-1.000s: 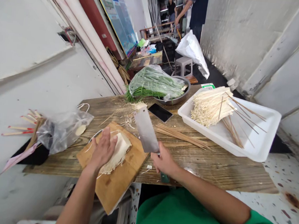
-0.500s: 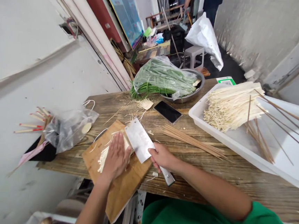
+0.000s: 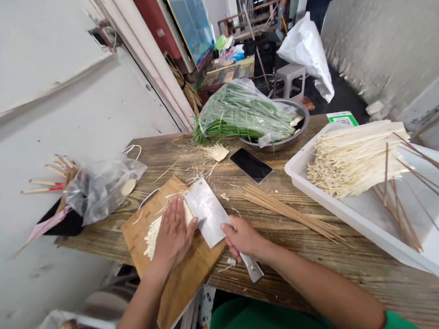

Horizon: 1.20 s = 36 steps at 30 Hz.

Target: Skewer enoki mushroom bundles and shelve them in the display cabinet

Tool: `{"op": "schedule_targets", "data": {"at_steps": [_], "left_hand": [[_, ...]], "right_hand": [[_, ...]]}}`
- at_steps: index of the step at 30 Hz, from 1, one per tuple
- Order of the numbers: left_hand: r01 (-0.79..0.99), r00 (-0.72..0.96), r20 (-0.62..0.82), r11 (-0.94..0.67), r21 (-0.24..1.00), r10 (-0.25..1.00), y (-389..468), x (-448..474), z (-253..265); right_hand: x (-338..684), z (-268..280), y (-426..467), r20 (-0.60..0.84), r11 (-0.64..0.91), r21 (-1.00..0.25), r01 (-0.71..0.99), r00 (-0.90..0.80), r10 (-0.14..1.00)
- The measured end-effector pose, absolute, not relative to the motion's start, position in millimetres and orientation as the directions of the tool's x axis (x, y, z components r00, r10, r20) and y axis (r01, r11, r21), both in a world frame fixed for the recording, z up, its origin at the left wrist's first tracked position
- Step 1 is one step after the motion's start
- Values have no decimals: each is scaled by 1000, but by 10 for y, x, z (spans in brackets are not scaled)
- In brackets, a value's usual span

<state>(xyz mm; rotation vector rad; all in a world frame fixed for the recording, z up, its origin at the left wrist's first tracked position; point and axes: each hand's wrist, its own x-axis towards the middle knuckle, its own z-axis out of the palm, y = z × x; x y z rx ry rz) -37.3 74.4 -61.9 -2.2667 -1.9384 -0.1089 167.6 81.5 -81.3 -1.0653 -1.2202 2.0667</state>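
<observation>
My left hand (image 3: pixel 175 232) lies flat with its fingers stretched out, pressing on a bunch of enoki mushrooms (image 3: pixel 152 238) on the wooden cutting board (image 3: pixel 183 297). Much of the bunch is hidden under the palm. In my right hand (image 3: pixel 244 237) is a cleaver (image 3: pixel 208 212), its handle slanting toward me. The broad blade lies nearly flat over the board's right side, close by the left fingers. Loose enoki strands (image 3: pixel 199 173) are scattered past the blade's far end, near a cut-off enoki base (image 3: pixel 216 152).
Thin wooden skewers (image 3: pixel 292 212) and a phone (image 3: pixel 250 165) lie on the wooden table (image 3: pixel 303 266). A white tray (image 3: pixel 338 211) at right holds skewered enoki (image 3: pixel 354 158). Bagged green vegetables (image 3: pixel 251 111) rest in a metal bowl (image 3: pixel 302 123). At left are a plastic bag (image 3: pixel 106 185) and a black container (image 3: pixel 58 224).
The camera view has shifted slightly, so the tray and bowl appear farther right. Both hands keep nearly the same place; the cleaver's handle end sits a little lower and farther right.
</observation>
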Motion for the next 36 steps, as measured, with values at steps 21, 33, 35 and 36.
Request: {"op": "schedule_targets", "data": {"at_steps": [21, 33, 35, 36], "left_hand": [[971, 236, 250, -238, -23, 939, 741, -392, -618], [973, 228, 246, -230, -24, 942, 712, -411, -632], [974, 223, 247, -224, -22, 943, 708, -412, -628], [975, 220, 248, -222, -23, 943, 708, -412, -628]], "right_hand": [[1651, -717, 724, -436, -463, -882, 91, -534, 724], [1596, -739, 646, -418, -437, -895, 90, -512, 750], [1576, -745, 625, -417, -446, -892, 68, -500, 759], [1568, -745, 616, -412, -446, -893, 55, -497, 764]]}}
